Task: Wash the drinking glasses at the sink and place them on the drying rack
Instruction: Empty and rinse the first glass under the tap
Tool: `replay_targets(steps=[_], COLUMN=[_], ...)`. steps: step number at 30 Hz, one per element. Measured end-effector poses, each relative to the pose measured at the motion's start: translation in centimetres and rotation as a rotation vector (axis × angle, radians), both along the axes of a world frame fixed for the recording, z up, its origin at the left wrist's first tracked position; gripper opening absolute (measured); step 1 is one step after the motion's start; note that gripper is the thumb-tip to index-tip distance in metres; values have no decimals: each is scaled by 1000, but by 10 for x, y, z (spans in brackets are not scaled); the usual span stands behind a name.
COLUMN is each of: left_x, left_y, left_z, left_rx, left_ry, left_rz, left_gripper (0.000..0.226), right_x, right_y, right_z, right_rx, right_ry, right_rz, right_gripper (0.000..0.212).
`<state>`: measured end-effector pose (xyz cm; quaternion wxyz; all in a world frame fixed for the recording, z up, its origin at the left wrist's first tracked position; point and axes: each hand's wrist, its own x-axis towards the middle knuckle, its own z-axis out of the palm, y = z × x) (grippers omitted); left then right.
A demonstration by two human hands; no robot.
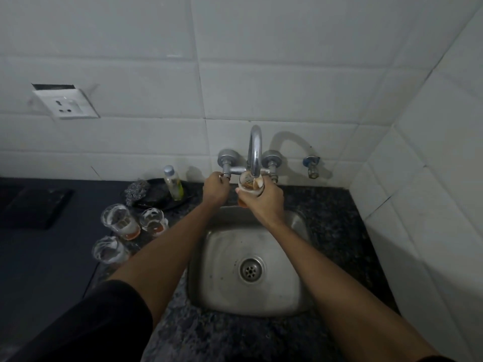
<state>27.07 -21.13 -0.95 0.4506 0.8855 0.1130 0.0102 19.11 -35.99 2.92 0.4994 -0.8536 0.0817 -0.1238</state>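
A: Biggest first. Steel sink (292, 296) set in a speckled dark counter (332, 205), white tiled wall behind. Curved tap (254, 150) on the far wall above the basin.

B: Hands?

A: Right hand (266, 201) wraps its fingers round a drinking glass (250, 184), held up under the spout, over the far end of the sink. Brownish residue and foam inside. Left hand (215, 188) is curled on the left tap handle (225, 176).

B: Other glasses?

A: Three dirty glasses (119, 222) stand on the counter left of the sink, close together. Farther back, a bottle (173, 182) and a steel scrubber (137, 190).
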Motion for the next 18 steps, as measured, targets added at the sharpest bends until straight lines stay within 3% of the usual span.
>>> replay_targets(steps=[5, 9, 11, 13, 15, 18], left_x=[0, 1, -5, -19, -33, -44], left_y=[2, 3, -1, -11, -19, -26], left_z=[-3, -7, -4, 4, 12, 14], left_rx=[-25, -79, -236, -546, -835, -1051], left_ry=[-6, 23, 110, 319, 550, 622], left_rz=[9, 31, 109, 176, 75, -129], left_gripper=[42, 38, 38, 49, 44, 34], right_x=[-3, -4, -6, -8, -9, -9], right_y=[-2, -3, -5, -6, -7, -11], right_z=[-3, -7, -8, -8, -11, -16], right_rx=[0, 12, 18, 9, 1, -54], right_ry=[-7, 6, 7, -8, -2, 6], right_rz=[18, 41, 57, 83, 103, 149], right_gripper=[45, 48, 47, 48, 52, 56])
